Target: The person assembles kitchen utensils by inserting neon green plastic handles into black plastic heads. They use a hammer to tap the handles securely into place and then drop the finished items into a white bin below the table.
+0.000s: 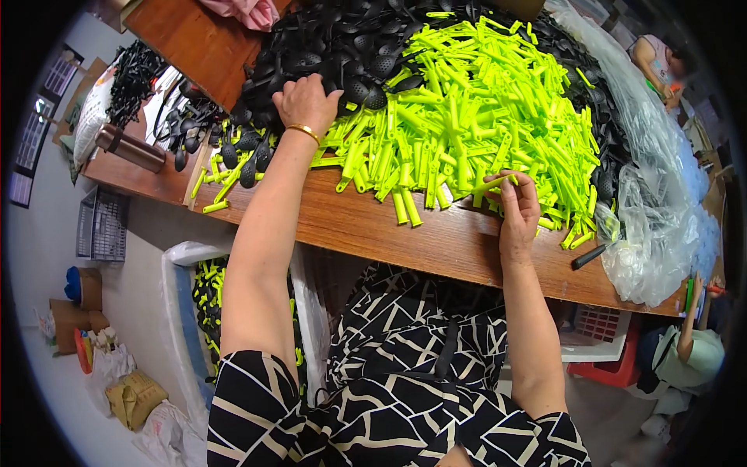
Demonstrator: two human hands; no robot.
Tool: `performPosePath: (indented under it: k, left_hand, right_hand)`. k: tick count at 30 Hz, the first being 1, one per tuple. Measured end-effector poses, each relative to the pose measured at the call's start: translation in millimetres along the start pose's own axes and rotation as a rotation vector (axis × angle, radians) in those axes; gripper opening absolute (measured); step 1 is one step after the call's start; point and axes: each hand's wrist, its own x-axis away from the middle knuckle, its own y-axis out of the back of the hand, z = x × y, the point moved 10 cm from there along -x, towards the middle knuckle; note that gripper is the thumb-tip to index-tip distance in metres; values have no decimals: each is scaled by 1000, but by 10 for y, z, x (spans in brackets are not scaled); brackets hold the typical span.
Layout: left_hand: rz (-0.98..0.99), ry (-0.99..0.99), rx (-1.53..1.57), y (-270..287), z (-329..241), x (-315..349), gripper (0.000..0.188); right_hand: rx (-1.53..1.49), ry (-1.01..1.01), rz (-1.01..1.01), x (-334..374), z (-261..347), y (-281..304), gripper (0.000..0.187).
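A heap of neon-green plastic handles (467, 117) covers the middle of the wooden table, up against a dark pile of black perforated spoon heads (311, 58). My left hand (306, 103), with a gold bangle at the wrist, reaches onto the black pile. Its thumb stands apart from the bent fingers, whose tips are partly hidden, and no held piece shows. At the front edge of the heap, my right hand (518, 206) pinches one green handle (492, 185) between thumb and fingers, just above the tabletop.
Clear plastic sheeting (657, 156) drapes the table's right side, near a black-handled tool (589, 257). A metal flask (131, 148) lies at the left. Below the table edge, a white-rimmed box (175, 311) holds black and green pieces. Other people (689, 346) sit at the right.
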Motion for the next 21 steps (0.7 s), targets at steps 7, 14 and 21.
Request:
performPosePath:
  k: [7, 14, 21]
  left_hand:
    - [110, 112, 120, -149, 113, -126, 43]
    - [180, 149, 61, -190, -79, -436, 53]
    - [196, 195, 576, -543, 329, -607, 59]
  right_hand:
    - [-24, 31, 6, -4, 50, 5, 20]
    - [-28, 48, 69, 11, 36, -57, 21]
    - [-59, 6, 93, 9, 23, -120, 22]
